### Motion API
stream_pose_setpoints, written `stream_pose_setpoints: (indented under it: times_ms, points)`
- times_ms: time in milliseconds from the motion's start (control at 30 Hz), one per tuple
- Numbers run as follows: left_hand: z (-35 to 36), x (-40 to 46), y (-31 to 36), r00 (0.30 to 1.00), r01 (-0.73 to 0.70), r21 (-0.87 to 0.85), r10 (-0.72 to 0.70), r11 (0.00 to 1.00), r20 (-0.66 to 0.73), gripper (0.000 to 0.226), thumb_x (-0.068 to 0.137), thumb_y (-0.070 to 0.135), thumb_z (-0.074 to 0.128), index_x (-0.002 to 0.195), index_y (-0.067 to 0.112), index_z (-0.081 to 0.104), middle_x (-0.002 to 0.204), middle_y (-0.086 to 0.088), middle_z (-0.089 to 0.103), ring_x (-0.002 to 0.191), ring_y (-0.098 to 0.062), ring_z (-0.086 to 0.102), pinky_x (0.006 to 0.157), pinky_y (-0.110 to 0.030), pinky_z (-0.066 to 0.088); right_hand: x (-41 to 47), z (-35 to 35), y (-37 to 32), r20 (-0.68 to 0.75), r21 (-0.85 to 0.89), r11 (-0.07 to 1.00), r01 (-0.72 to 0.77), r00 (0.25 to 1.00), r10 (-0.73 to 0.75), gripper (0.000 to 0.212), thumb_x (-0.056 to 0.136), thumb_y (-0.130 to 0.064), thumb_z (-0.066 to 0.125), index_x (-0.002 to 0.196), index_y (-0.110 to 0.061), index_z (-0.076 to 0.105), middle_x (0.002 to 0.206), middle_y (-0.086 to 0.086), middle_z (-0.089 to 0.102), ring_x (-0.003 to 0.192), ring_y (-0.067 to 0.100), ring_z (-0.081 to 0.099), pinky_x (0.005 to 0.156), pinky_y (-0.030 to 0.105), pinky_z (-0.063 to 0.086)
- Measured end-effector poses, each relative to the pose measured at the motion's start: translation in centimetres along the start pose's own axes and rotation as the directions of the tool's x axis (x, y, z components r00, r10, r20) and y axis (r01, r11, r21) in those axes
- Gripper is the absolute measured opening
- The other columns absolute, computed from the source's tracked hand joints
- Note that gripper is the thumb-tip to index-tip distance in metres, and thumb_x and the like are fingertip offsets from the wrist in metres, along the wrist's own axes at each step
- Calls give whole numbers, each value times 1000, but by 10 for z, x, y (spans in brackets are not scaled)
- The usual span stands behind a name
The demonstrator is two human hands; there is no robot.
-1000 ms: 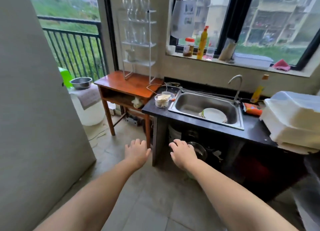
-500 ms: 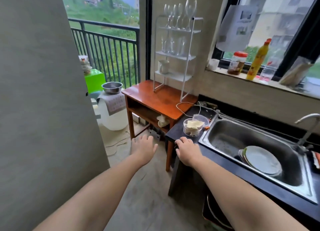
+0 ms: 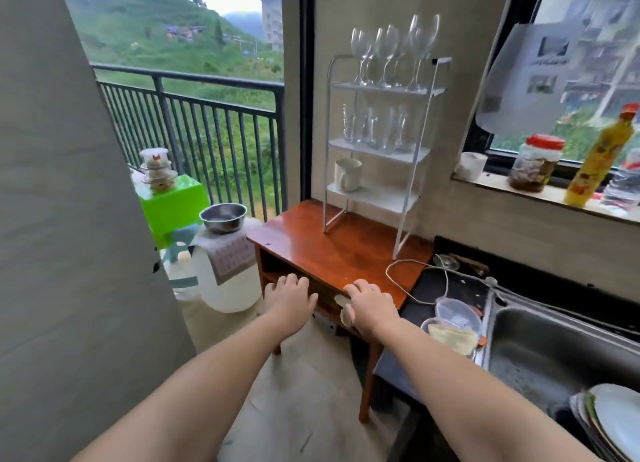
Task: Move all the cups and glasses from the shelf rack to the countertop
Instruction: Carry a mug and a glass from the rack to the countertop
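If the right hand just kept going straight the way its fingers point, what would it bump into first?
Probably the wooden side table: the right hand hovers open at its front edge, fingers pointing across the top toward the white shelf rack behind. Depth is unclear.

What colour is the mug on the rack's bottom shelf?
White, or off-white; the mug shows best in the head view.

Daylit kitchen (image 3: 363, 253), balcony railing (image 3: 194, 115)

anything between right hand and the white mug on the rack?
Head view: only bare top of the wooden table lies between the right hand and the white mug, on the rack bottom shelf.
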State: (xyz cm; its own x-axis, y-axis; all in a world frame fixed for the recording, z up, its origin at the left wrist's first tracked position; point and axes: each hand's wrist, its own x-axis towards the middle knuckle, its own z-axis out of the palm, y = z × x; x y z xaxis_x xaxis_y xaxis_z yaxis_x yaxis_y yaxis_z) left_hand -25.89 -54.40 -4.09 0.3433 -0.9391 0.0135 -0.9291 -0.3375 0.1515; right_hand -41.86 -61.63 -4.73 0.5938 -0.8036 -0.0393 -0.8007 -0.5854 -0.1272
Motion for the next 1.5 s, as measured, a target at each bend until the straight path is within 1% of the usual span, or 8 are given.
stream_pose_setpoints:
  times_ms: [433,667,800,933,1067,1233,1367,1500]
  points:
    - [-32,226,-13,983,-176,-80,170,981,-71,42,97,44,34,125,17,50,128,-7,53,121,-28,48,100,-44,41,194,-61,31,-230,129,985,-117,962,144,40,97,-26,41,136,-17,44,141,6,45,125,29,47,96,44,43]
    - [-45,340,19,996,-77,-354,84,932,6,42,94,40,38,122,11,52,127,-12,52,120,-32,48,98,-45,45,284,-150,68,-604,496,867,-51,697,387,47,96,-15,45,140,-4,33,142,15,35,115,32,53,84,37,47]
    - [-54,388,38,997,-11,-552,50,834,56,47,95,37,41,128,5,50,130,-16,53,119,-32,51,101,-40,44,315,-189,83,-569,684,725,-77,565,597,53,97,-17,46,142,-1,24,147,19,28,127,34,42,98,43,42]
    - [-51,423,54,991,66,-693,32,718,127,43,95,27,44,125,-1,52,125,-20,57,114,-36,57,99,-40,48,338,-205,101,-402,828,552,-99,582,707,54,97,-20,42,145,-5,23,147,22,32,129,37,43,100,45,39]
    - [-48,444,64,962,206,-847,59,489,268,17,95,20,44,107,9,49,95,-11,58,74,-24,60,66,-37,56,353,-208,115,-300,928,373,-12,570,765,35,97,-20,40,128,-6,45,87,4,58,84,26,63,69,36,47]
    - [-37,466,61,874,451,-884,140,123,465,33,97,19,47,125,3,47,95,-8,50,69,-18,54,55,-30,48,361,-211,127,-248,942,333,-41,582,774,27,99,-25,39,120,-13,49,80,-3,54,55,10,58,43,21,41]
    - [-30,475,59,857,494,-866,126,79,500,32,96,10,42,127,5,47,80,-5,44,61,-15,40,54,-30,48,361,-215,129,-247,943,328,-49,556,794,25,99,-27,40,114,-12,53,74,-1,53,46,10,51,33,16,38]
    - [-28,468,54,867,478,-872,100,104,488,12,95,7,35,98,10,46,74,-4,37,55,-13,30,54,-30,46,353,-209,124,-331,899,434,-59,559,760,19,100,-31,38,96,-17,51,72,-2,53,33,3,54,35,18,38]
